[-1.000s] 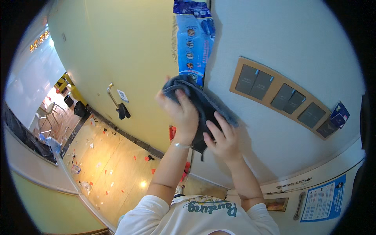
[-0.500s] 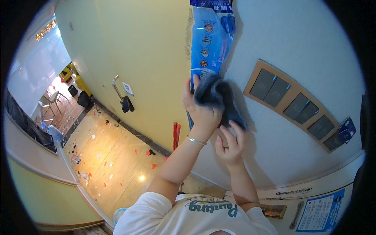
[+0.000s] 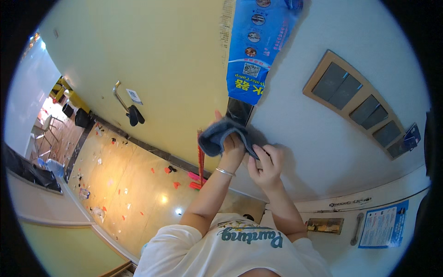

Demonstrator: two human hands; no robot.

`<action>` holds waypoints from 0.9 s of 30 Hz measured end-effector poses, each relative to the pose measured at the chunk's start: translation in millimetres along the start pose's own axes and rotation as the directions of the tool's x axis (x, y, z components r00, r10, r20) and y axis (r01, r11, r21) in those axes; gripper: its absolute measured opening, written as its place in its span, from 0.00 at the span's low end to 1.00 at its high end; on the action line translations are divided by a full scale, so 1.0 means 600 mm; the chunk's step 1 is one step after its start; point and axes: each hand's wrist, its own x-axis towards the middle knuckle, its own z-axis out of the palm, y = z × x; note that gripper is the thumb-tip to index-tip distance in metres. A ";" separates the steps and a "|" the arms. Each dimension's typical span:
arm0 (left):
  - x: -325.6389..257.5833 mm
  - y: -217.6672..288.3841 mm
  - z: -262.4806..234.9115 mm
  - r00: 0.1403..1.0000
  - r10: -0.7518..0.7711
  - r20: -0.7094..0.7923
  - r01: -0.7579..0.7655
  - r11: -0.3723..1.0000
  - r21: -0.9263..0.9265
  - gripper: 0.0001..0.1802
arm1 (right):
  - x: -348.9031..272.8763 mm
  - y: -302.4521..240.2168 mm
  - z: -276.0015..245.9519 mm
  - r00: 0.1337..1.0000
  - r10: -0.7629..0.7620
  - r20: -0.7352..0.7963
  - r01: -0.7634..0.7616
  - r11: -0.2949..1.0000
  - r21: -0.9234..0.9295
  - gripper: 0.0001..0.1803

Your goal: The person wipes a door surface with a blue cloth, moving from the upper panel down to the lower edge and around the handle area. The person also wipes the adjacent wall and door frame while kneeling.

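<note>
A dark grey-blue cloth [image 3: 212, 141] is bunched around my left hand [image 3: 234, 147], below a dark glossy strip [image 3: 239, 111] between the yellow and white surfaces. My left hand is closed on the cloth; one fingertip pokes out above it, while its other fingers are mostly hidden. At the cloth's right edge, my right hand [image 3: 267, 166] pinches it between thumb and fingers. Just above hangs a flat blue plastic package [image 3: 251, 69], its lower end overlapping the dark strip.
A light-switch panel [image 3: 353, 104] is on the white wall to the right. The yellow door [image 3: 152, 55] has a metal handle [image 3: 121, 98]. Red sticks [image 3: 201, 154] stand near my left forearm. Scraps litter the tiled floor [image 3: 138, 184].
Both hands and the cloth have moved lower, away from the blue package, whose lower end now shows. My right hand has come onto the cloth's edge. The view has shifted somewhat.
</note>
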 end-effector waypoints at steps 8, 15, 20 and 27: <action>0.095 0.047 -0.034 0.935 -0.043 0.352 0.015 0.996 0.083 0.04 | 0.031 -0.046 0.031 0.996 -0.050 -0.074 0.046 0.997 -0.062 0.15; 0.006 0.035 -0.061 0.812 -0.136 0.568 0.271 0.949 -0.160 0.07 | 0.031 -0.065 0.059 0.998 -0.033 -0.047 0.031 0.999 -0.033 0.16; 0.017 0.003 -0.069 0.818 -0.023 0.575 0.143 0.976 -0.164 0.04 | 0.052 -0.061 0.074 0.998 -0.060 -0.020 0.061 0.997 0.040 0.15; 0.216 0.117 -0.004 0.494 -0.344 0.798 0.325 0.925 0.197 0.10 | 0.110 -0.054 0.085 0.979 -0.192 -0.063 0.199 0.972 0.127 0.17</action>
